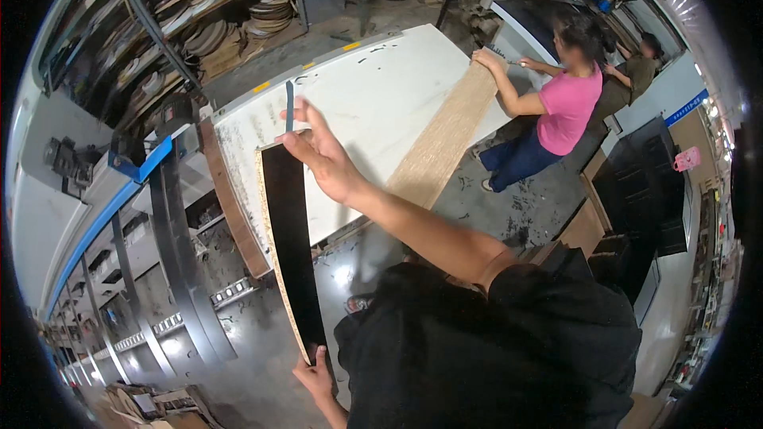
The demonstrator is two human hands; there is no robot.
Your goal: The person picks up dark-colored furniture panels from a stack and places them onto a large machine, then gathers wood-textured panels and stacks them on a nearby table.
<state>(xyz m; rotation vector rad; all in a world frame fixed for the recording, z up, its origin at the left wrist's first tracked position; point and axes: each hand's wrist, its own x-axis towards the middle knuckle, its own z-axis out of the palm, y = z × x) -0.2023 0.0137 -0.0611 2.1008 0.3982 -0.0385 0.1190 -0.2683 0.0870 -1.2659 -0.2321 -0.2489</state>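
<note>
A long narrow board (pixel 288 230) with a dark face and a raw, light chipboard edge slants from the white table's edge down toward my body. Its near end is gripped by my left hand (pixel 319 380), with the thumb on the dark face. At the far end, my right hand (pixel 324 157) is raised beside the board's corner. A thin dark blue-grey strip (pixel 289 103) stands up from between its thumb and fingers. Whether the strip is still joined to the board I cannot tell.
The white table (pixel 362 103) carries a long wood-grain board (pixel 441 139), held by a person in a pink shirt (pixel 568 107). Another person stands behind. A machine with blue edging (pixel 147 167) and metal rails is at left. Shelves hold coiled banding (pixel 270 14).
</note>
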